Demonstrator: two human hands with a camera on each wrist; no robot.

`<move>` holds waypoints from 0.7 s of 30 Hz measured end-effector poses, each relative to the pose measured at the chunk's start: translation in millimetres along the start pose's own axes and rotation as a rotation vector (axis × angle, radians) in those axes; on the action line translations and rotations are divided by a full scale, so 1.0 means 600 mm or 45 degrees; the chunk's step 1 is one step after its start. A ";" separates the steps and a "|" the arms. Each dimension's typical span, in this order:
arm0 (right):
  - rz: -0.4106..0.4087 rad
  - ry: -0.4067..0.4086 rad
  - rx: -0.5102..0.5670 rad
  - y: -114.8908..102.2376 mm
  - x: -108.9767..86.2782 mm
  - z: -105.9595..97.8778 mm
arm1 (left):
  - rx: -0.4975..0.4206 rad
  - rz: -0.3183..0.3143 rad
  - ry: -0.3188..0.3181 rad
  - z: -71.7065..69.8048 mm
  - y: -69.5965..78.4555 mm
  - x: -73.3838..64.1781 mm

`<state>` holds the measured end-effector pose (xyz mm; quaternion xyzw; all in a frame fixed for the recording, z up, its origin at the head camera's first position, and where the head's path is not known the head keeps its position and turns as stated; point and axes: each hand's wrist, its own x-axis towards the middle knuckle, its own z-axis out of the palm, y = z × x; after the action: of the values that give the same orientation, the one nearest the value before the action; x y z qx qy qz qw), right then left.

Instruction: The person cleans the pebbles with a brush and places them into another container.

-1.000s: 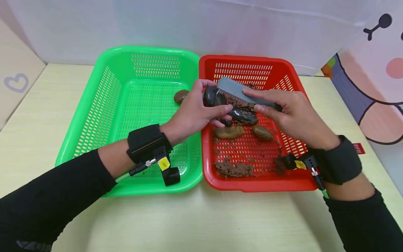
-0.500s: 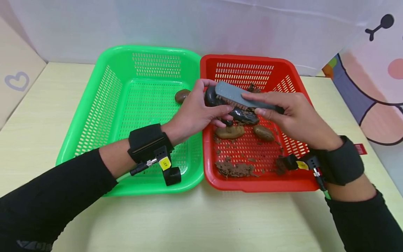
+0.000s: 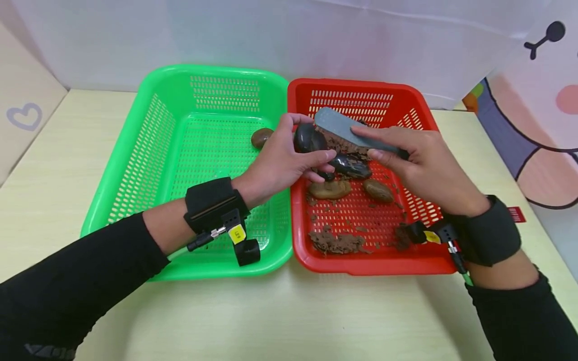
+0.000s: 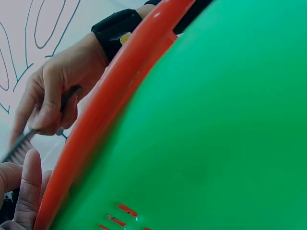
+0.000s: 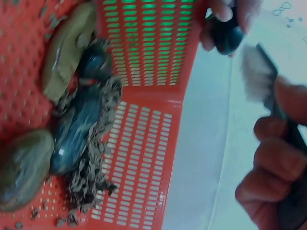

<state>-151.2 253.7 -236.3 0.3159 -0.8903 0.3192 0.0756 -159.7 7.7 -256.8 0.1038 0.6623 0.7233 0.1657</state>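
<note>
Pinching a smooth, glossy black oval stone between thumb and fingers of the left hand, over a red plastic basket with slotted walls. Gripping with the right hand a flat grey brush with muddy brown bristles, curling fingers around its dark handle and resting the forefinger on its back. Pointing the brush leftward from the right hand, just beside the black oval stone; showing a narrow gap between the two in the right wrist view.

Having directly below the left fingertips a small rounded black stone, and to their right, under the brush, a long shiny dark stone. Having lower, toward the body, a flattish tan stone, and below-left of the right hand an olive-brown oval stone. Having still nearer to the body, between both wrists, a crumbly lump of brown mud.

Stretching the left forearm across a bright green perforated plastic basket, and partly covering with the left hand a brown oval stone inside it. Working above a pale wooden worktop.
</note>
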 end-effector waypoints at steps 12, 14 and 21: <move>0.117 0.129 -0.102 0.004 -0.001 -0.001 | -0.043 -0.036 -0.007 -0.005 0.000 -0.001; 0.114 0.147 -0.074 0.004 0.000 0.001 | -0.064 -0.050 -0.018 -0.009 -0.001 0.000; 0.049 0.146 -0.087 0.001 0.006 0.010 | -0.187 -0.105 -0.038 -0.037 -0.004 0.007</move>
<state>-154.0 248.9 -240.1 0.2772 -0.9008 0.3075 0.1311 -171.6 -10.8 -261.5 0.0747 0.6086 0.7608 0.2126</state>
